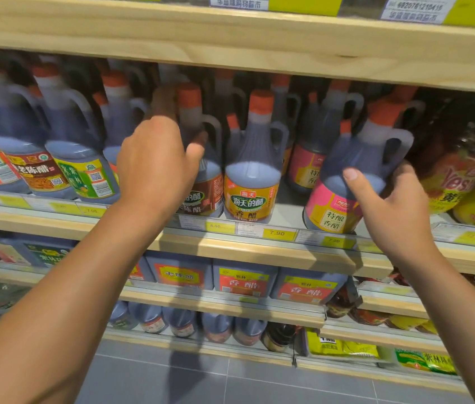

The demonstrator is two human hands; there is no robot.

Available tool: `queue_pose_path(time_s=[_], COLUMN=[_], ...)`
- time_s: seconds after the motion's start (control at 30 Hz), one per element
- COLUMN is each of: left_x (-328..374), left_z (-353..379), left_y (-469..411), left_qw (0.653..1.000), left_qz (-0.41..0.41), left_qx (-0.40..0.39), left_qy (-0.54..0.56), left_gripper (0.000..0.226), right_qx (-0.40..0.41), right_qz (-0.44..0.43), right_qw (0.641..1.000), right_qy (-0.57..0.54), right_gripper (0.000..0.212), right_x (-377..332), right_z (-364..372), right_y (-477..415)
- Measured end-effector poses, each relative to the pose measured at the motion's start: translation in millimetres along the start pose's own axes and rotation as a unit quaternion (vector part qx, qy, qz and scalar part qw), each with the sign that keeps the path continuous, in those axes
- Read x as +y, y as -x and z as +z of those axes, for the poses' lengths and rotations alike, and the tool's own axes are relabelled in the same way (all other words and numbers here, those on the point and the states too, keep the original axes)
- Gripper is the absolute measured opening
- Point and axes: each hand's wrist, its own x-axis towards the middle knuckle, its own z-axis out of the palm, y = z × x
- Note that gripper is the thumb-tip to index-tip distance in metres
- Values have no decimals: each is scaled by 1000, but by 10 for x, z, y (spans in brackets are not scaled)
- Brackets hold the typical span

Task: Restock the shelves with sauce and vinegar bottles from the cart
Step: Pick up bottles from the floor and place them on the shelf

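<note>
Pink bottle [332,215] tilted, shelf edge [259,253] (right hand [396,205]), left hand [154,161] gripping brown bottle [207,193]

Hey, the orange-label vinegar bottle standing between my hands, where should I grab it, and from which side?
Take the orange-label bottle by its loop handle, which sits on its right, and come in from the front right. The bottle stands upright at the shelf edge. The handle opens toward the gap beside the tilted pink-label bottle, so fingers should slip through there.
</note>
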Motion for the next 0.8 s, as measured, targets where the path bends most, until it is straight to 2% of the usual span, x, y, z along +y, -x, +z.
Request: queue_pose_path(time_s=[0.2, 0.5, 0.63, 0.73, 0.8], left_x=[-18, -16, -60, -91, -106], left_z=[-3, -13, 17, 49, 70], left_y=[-12, -16, -10, 38, 131], left_qw=[1000, 1000, 1000, 999, 996], left_qz=[11, 12, 18, 22, 16], left_qx=[-4, -2, -4, 3, 21], left_qy=[-9, -3, -1, 48, 91], left_gripper=[48, 36, 36, 34, 37], right_qx=[4, -3, -33, -67, -60], right_qz=[16, 2, 22, 30, 22], right_qw=[1000, 1000, 999, 997, 997], right_qy=[11, 15, -20, -36, -43], right_gripper=[39, 66, 57, 46, 59], right_x=[-148, -218, -184, -141, -84], right_z=[187, 494, 471, 420, 340], right_y=[57, 98, 137, 265, 420])
